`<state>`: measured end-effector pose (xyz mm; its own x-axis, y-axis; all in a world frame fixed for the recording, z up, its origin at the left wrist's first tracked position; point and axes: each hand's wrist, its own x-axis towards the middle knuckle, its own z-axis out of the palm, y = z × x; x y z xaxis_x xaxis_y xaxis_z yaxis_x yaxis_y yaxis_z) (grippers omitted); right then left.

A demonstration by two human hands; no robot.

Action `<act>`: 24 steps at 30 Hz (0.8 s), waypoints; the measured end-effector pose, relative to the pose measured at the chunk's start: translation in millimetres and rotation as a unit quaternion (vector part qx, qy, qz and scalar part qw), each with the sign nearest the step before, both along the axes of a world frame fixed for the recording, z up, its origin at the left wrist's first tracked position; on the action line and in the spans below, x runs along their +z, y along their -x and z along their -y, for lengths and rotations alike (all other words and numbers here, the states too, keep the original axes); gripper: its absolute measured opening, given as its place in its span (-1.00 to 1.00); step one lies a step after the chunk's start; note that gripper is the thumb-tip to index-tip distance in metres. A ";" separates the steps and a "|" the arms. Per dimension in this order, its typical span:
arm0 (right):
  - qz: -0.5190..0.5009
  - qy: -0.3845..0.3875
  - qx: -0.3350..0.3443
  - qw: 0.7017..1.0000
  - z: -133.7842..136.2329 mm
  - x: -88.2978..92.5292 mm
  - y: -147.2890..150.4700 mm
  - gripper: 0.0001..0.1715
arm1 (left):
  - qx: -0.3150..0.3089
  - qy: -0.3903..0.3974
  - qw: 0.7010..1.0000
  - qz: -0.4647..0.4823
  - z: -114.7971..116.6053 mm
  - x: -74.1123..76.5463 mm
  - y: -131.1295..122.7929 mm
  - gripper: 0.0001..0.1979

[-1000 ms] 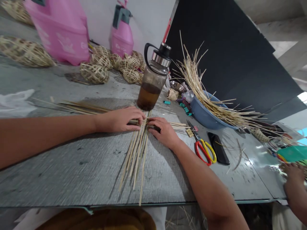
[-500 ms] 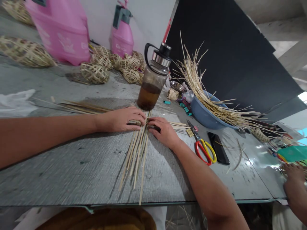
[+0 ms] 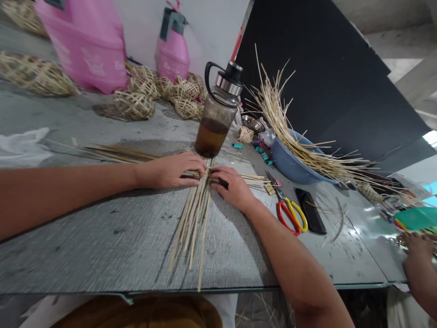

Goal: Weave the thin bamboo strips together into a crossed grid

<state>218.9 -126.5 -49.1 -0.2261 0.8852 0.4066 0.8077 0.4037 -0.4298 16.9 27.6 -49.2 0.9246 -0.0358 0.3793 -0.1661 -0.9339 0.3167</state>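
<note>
A fan of pale bamboo strips [image 3: 194,223] lies on the grey table [image 3: 102,237], running from the front edge up to my hands. Crosswise strips [image 3: 254,177] pass under my fingers at the top of the fan. My left hand [image 3: 172,169] rests flat on the crossing, fingers stretched out and pressing down. My right hand [image 3: 232,187] meets it from the right, fingers curled over the crosswise strips with the thumb tucked below. The fingertips of both hands nearly touch at the crossing.
A dark bottle [image 3: 218,116] stands just behind my hands. Red-and-yellow scissors [image 3: 290,214] and a black phone [image 3: 310,211] lie to the right, near a blue basin [image 3: 290,164] of strips. Woven baskets [image 3: 134,104] and pink sprayers [image 3: 172,45] stand at the back. Another person's hand [image 3: 418,255] shows far right.
</note>
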 end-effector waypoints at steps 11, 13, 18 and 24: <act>0.005 0.000 0.011 1.000 -0.3 0.6 -1.4 -0.84 | -0.006 -0.016 1.000 -0.008 -4.6 -3.3 0.4 -0.75; -0.001 0.003 0.012 1.000 -0.5 0.6 -1.7 -0.83 | -0.002 -0.015 1.000 -0.010 -4.8 -3.8 0.2 -0.74; -0.007 0.001 0.015 1.000 0.5 2.5 -2.1 -0.79 | -0.005 -0.020 1.000 -0.001 -3.9 -3.1 0.4 -0.75; 0.008 0.022 0.017 1.000 2.2 6.1 -1.3 -0.63 | 0.006 0.000 1.000 -0.010 -0.9 0.1 1.2 -0.72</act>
